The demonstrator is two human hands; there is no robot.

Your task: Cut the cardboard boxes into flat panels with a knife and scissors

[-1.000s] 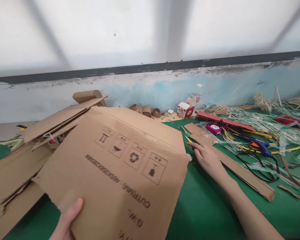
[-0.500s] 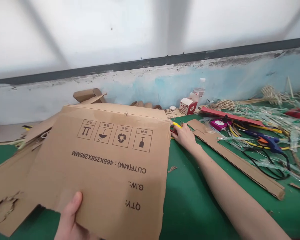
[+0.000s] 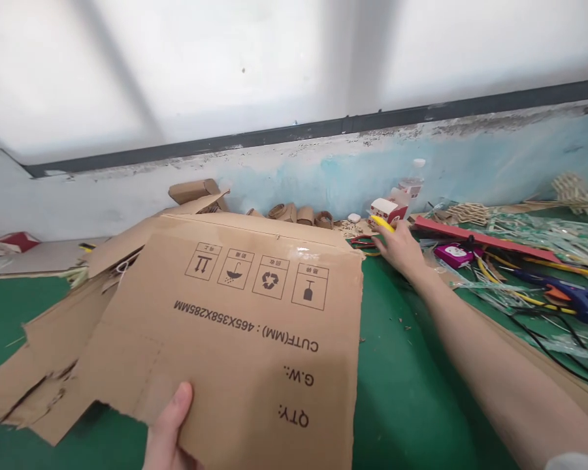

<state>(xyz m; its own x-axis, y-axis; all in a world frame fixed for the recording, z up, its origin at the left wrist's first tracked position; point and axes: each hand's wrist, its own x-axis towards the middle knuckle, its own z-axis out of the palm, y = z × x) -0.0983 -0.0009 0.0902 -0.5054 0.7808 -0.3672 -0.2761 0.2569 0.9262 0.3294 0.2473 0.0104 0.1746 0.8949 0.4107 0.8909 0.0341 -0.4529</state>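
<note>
A large brown cardboard sheet [image 3: 245, 356], printed with upside-down text and symbols, lies tilted over other cardboard. My left hand [image 3: 169, 427] grips its near edge, thumb on top and fingers hidden underneath. Past the sheet's far right corner, my right hand [image 3: 402, 247] is closed around what looks like a yellow utility knife [image 3: 383, 224]; most of it is hidden in the hand. Red-handled scissors [image 3: 365, 243] lie by that corner, beside the right hand's fingers.
Torn cardboard [image 3: 63, 365] is piled at left. Cardboard rolls [image 3: 305, 215] and a small red-and-white box [image 3: 388, 210] stand along the wall. At right lie a purple tape measure [image 3: 453, 254], a blue glue gun [image 3: 575, 300], cables and green plastic strips on the green tabletop [image 3: 396, 378].
My right hand has drawn a little away from the sheet's far right corner, so the red-handled scissors show more. The view has swung left; my left hand keeps its hold.
</note>
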